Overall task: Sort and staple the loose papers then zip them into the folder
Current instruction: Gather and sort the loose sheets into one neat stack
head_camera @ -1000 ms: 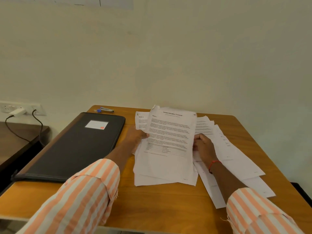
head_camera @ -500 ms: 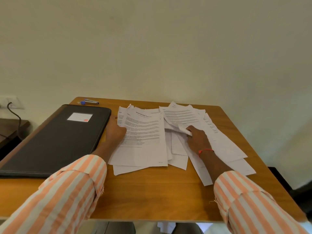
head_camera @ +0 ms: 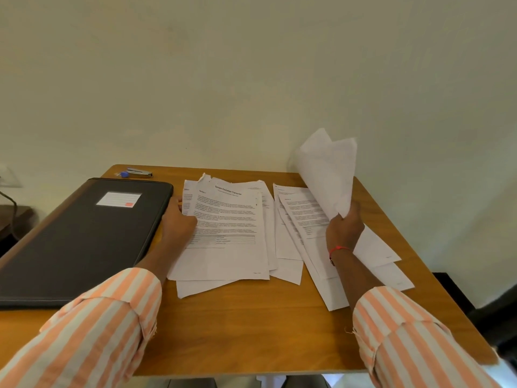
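Right hand [head_camera: 345, 231] has come up off the bench [head_camera: 251, 326] since half a second ago. It was low on the paper spread, now it's raised and pinching the lifted sheets [head_camera: 327, 172] by their lower corner. Those sheets stand nearly upright, blank side to the camera, top curling, clear of the bench. Can't tell if it's one sheet or two.

Left hand [head_camera: 179, 222] hasn't shifted: on the left edge of the left stack [head_camera: 229, 233], thumb on the top printed page. Fingers are hidden behind the hand, so I can't tell whether it grips the stack or only presses it.

Layout:
- left stack: roughly squared, top page printed with a small table near its lower part, a few pages poking out below and right.
- loose sheets [head_camera: 296, 219]: fanned out to the right of the stack, partly under the right forearm, running toward the bench's right edge.
- folder [head_camera: 84, 236]: black, closed, flat on the left side of the bench, white label on the cover, its right edge just beside the left hand.
- stapler [head_camera: 137, 172]: far left corner of the bench, behind the folder, near the wall [head_camera: 251, 79].

Red thread [head_camera: 338, 249] on the right wrist.
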Motion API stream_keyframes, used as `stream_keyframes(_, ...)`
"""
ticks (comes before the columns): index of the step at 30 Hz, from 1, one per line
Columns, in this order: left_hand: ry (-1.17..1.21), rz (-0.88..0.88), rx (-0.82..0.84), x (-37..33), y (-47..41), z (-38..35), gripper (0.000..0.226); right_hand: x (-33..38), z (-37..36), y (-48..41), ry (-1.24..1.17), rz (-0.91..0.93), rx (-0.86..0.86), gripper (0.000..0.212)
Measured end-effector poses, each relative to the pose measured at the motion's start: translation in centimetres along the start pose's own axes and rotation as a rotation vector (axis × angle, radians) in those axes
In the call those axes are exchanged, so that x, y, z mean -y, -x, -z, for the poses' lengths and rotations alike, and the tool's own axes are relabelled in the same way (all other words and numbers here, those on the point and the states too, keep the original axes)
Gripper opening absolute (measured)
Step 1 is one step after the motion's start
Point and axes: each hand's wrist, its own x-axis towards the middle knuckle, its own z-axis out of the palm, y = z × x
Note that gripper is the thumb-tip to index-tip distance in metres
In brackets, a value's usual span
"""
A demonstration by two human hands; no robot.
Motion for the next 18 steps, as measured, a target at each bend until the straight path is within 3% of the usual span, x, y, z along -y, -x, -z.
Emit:
stream_keyframes(3,-0.004,0.001,-0.010,-0.1,0.0,-0.1,0.046,-0.1,-0.2,0.0,0.045,0.028,0.055,0.032)
stream_keyframes(6,-0.016,-0.006,-0.013,-0.2,0.2,-0.1,0.041,-0.4,-1.1,0.2,0.129,0.028,0.329,0.044)
stream_keyframes(8,-0.014,-0.005,-0.008,-0.3,0.2,-0.1,0.041,-0.8,-1.9,0.7,0.395,0.082,0.518,0.067)
stream_keyframes(10,-0.008,-0.005,0.000,-0.2,0.2,-0.1,0.042,-1.3,-2.5,1.0,0.614,0.178,0.555,0.078)
stream_keyframes(15,-0.013,-0.004,0.004,-0.3,0.3,-0.1,0.042,-1.5,-3.3,0.5,0.564,0.180,0.581,0.043)
stream_keyframes(18,-0.004,-0.006,-0.002,-0.2,0.2,-0.1,0.041,-1.7,-3.1,0.6,0.483,0.175,0.483,0.019)
